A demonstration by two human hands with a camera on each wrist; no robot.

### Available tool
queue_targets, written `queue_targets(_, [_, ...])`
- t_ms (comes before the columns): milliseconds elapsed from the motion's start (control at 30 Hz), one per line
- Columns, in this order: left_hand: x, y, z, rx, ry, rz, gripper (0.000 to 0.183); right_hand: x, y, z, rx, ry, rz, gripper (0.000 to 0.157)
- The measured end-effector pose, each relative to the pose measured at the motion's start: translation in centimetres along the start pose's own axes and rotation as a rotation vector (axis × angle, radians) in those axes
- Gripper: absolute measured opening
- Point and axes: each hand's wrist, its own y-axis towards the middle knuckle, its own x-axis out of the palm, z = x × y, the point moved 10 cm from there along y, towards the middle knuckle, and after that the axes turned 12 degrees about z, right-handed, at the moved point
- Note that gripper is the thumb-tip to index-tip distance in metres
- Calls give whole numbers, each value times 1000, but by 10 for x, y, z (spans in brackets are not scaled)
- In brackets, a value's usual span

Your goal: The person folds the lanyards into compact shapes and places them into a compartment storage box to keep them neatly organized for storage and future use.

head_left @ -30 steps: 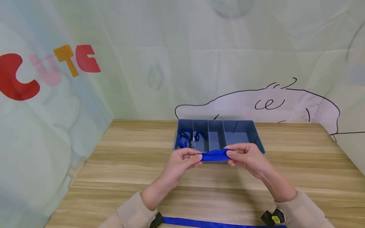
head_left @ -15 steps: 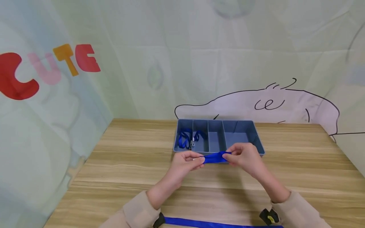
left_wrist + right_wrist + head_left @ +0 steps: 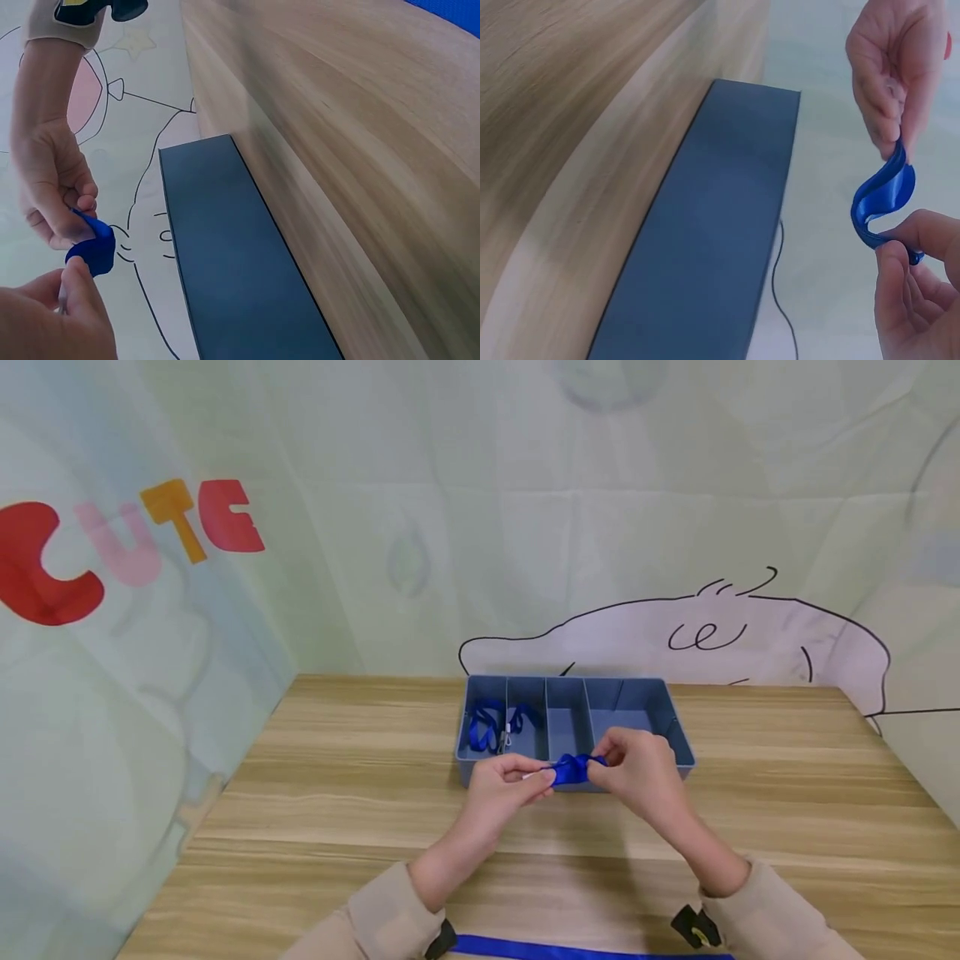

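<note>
Only in the head view is the inside of the divided tray (image 3: 626, 718) shown: a blue lanyard (image 3: 491, 702) is seen looped in the tray's leftmost compartment, and a blue strap (image 3: 531, 715) in the one beside it, with a metal clip (image 3: 508, 737) near the tray's divider between the two. Whether lanyard and strap are joined cannot be told. In both wrist views only the tray's outer wall is shown, and the curve of the blue ribbon (image 3: 881, 196) is made plain: by the right wrist view it is revealed as an S-like bend, gathered short.

The ribbon is held between the hands, in front of the tray, apart from it and higher than its rim. One end is pinched between thumb and fingers by the left hand (image 3: 501, 789), the other likewise by the right hand (image 3: 643, 772). Something small and white is glimpsed at the left fingertips, too small to be told. Nearer the person than the tray, a flat blue band (image 3: 540, 948) is laid across the wooden table (image 3: 360, 810).
</note>
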Motion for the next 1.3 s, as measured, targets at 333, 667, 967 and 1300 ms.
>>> queue_targets(333, [6,-1,2,19,18,5,20,0,-3,-6,43,132,-65,10])
queue_targets(667, [13,-4,5,26,-1,-19,20,23,-10,4,245,411,-261,23])
queue_targets(967, [14,-4,11,61,-5,-53,21,31,-14,4,288,636,-356,24])
queue_targets(1300, [14,-6,9,17,8,-61,22,25,-10,3,208,428,-186,14])
